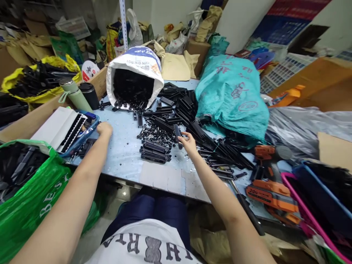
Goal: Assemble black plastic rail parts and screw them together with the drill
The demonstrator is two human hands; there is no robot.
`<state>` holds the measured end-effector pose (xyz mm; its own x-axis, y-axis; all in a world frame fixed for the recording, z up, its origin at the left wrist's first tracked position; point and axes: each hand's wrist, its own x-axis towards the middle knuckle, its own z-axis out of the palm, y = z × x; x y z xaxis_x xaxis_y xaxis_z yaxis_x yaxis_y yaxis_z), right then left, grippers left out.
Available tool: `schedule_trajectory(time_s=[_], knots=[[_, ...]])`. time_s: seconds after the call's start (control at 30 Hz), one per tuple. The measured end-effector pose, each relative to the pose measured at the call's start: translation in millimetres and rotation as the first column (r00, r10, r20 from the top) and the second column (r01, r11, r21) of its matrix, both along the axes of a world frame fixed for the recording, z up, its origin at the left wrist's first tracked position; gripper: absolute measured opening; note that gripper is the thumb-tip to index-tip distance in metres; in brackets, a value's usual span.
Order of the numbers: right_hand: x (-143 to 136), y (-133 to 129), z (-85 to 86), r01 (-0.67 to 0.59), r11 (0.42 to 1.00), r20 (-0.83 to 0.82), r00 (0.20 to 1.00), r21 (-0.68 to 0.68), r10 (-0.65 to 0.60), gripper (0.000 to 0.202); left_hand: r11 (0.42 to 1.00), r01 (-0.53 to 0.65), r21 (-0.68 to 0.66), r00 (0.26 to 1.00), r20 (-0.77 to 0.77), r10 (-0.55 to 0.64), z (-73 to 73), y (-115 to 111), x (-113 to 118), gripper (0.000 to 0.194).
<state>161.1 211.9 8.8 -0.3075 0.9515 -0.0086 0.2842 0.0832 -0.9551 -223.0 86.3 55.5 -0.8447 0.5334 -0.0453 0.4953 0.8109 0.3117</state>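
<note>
In the head view, the right hand (189, 143) pinches a slim black part (176, 130) near its closer end, beside the screw pile (157, 135); its long axis points away from the person, far tip leaning slightly left. The left hand (105, 129) curls by the blue basket (79, 139), but I can't tell whether it grips anything.

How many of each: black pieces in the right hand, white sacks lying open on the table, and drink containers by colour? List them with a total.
Black plastic piece in the right hand: 1
White CHN ENERGY sack: 1
Pale-green flask: 1
Black tumbler: 1
Total: 4
</note>
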Motion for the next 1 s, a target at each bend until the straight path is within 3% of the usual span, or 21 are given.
schedule_trajectory(time_s=[0.1,0.17,0.23,0.3,0.37,0.43,0.47,0.5,0.57,0.63,0.67,0.8,0.9,0.97,1.0], knots=[[-1,-37,2.8,-0.185,0.974,-0.259,0.955,-0.134,0.146,0.068,0.997,-0.075,-0.005,0.994,-0.077,0.074,-2.6,-1,-4,0.023],[4,-61,5.6,-0.292,0.951,-0.264,0.93,-0.104,0.257,0.061,0.997,-0.074,0.038,0.983,-0.163,0.079,-5.7,-5,7,0.023],[12,-81,8.9,-0.344,0.939,-0.161,0.927,-0.013,0.338,0.049,0.984,0.049,0.171,0.971,-0.237,-0.007,-7.3,-15,27,0.031],[20,-95,11.4,-0.355,0.933,-0.097,0.928,0.059,0.36,0.042,0.897,0.245,0.368,0.956,-0.243,-0.162,-6.9,-30,59,0.035],[27,-105,12.2,-0.339,0.94,-0.158,0.926,0.042,0.342,0.043,0.752,0.374,0.543,0.923,-0.142,-0.357,-6.6,-49,100,0.035],[33,-113,12.0,-0.305,0.952,-0.292,0.913,-0.025,0.285,0.045,0.619,0.45,0.643,0.782,0.051,-0.621,-9.1,-68,147,0.034],[36,-116,12.0,-0.297,0.953,-0.352,0.899,-0.056,0.259,0.046,0.59,0.455,0.667,0.652,0.203,-0.731,-11.8,-76,169,0.033],[39,-119,12.2,-0.303,0.95,-0.396,0.884,-0.083,0.247,0.046,0.611,0.415,0.674,0.499,0.393,-0.772,-15.2,-83,189,0.032],[45,-124,14.1,-0.34,0.932,-0.424,0.868,-0.124,0.26,0.045,0.734,0.25,0.632,0.225,0.699,-0.679,-22.4,-91,221,0.035],[51,-129,16.8,-0.354,0.92,-0.386,0.883,-0.169,0.269,0.043,0.832,0.062,0.552,0.028,0.832,-0.554,-27.2,-94,238,0.035],[53,-132,17.9,-0.338,0.921,-0.359,0.898,-0.193,0.254,0.043,0.853,-0.016,0.521,-0.039,0.853,-0.521,-28.0,-95,241,0.033],[59,-137,16.0,-0.218,0.94,-0.263,0.953,-0.261,0.148,0.045,0.897,-0.181,0.403,-0.199,0.879,-0.434,-24.3,-97,241,0.026],[60,-139,9.1,-0.146,0.975,-0.094,0.987,-0.165,0.132,0.045,0.921,-0.192,0.339,-0.27,0.884,-0.382,-22.3,-100,240,0.027],[59,-142,5.6,-0.127,0.991,0.099,0.986,-0.051,0.131,0.044,0.907,-0.172,0.385,-0.243,0.875,-0.418,-23.7,-103,244,0.029],[58,-145,4.9,-0.133,0.991,0.184,0.974,-0.005,0.132,0.044,0.886,-0.159,0.436,-0.187,0.868,-0.461,-25.0,-104,248,0.032]])
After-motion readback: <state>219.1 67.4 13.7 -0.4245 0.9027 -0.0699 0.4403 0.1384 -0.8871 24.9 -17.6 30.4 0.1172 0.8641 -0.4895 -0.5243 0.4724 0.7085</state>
